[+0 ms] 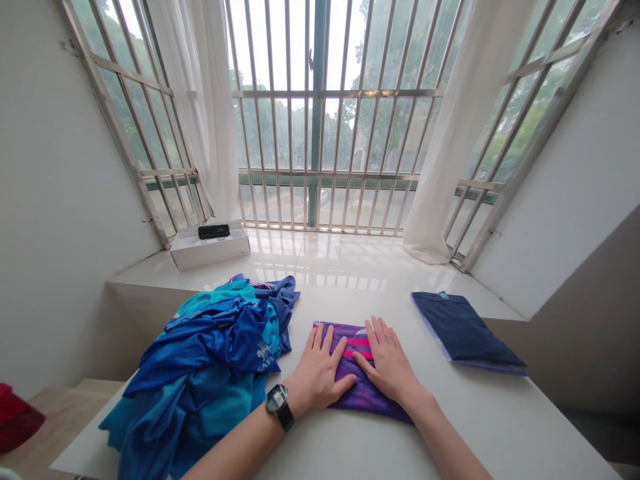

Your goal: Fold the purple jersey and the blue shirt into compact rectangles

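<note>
At my far left, a piece of red cloth (17, 419) shows at the edge of view, low beside the white table (500, 427). Next comes a loose, crumpled heap of blue and teal clothes (215, 360) on the tabletop, white lettering showing on one piece; behind it, a white box (210, 257) sits on the window ledge with a black device (214, 231) at its top. I wear a dark-strapped watch (279, 402) on my left wrist. My left hand (323, 367) lies flat, fingers spread, on the folded purple garment (367, 395) in front of me, just right of the heap. My right hand (387, 357) presses its other side, palm down, fingers extended; neither hand grips anything. Farther right, well apart, lies a folded navy garment (467, 330), near the table's edge.
</note>
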The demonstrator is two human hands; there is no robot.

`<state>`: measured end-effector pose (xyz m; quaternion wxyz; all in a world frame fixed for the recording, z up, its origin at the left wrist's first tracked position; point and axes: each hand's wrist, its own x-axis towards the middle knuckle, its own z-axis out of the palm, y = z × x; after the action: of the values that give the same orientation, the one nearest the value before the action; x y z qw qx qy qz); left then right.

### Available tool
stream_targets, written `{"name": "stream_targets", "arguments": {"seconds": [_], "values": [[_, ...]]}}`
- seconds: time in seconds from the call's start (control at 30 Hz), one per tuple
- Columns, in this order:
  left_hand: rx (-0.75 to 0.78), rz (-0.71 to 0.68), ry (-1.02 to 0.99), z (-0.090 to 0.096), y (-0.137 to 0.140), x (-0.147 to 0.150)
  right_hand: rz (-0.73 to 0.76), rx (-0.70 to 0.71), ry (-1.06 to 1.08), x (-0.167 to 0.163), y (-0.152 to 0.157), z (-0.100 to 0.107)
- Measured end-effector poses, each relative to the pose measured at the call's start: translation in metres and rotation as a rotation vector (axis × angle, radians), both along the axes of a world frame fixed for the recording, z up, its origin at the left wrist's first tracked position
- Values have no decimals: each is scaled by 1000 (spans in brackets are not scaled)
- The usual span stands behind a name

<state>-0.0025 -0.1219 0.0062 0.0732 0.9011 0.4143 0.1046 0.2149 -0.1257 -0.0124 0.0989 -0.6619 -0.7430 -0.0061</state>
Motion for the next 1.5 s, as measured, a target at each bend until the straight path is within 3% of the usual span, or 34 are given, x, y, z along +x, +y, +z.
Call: {"name": "stream_targets", "arguments": {"seconds": [0.2,0.33,0.43,0.6,0.8,0.9,1.03,1.2,1.27,1.33,1.4,1.5], "values": [[48,-154,41,17,16,-14,163,-127,32,8,-1,3],[108,-175,23,21,0,1,150,-176,18,0,-5,7],[40,-186,17,19,-22,15,106,-212,-22,-7,-15,13],[-113,-303,-15,26,-55,12,1,-219,-40,-14,-58,14],[-48,-468,-17,38,-96,-11,-77,-226,-35,-16,-118,8],[66,-478,64,26,-114,-16,-72,-252,-40,-17,-132,11],[293,-392,108,-8,-128,-11,-30,-274,31,-10,-142,12],[482,-328,63,-47,-139,1,-2,-215,394,22,-157,-6],[411,-320,43,-50,-143,3,-39,-160,580,39,-165,-14],[228,-304,19,-42,-145,3,-88,-126,782,56,-176,-18],[-27,-298,-32,-23,-144,1,-95,-134,995,74,-187,-16],[-362,-326,-209,22,-136,-3,-22,-152,1211,94,-207,-11]]}}
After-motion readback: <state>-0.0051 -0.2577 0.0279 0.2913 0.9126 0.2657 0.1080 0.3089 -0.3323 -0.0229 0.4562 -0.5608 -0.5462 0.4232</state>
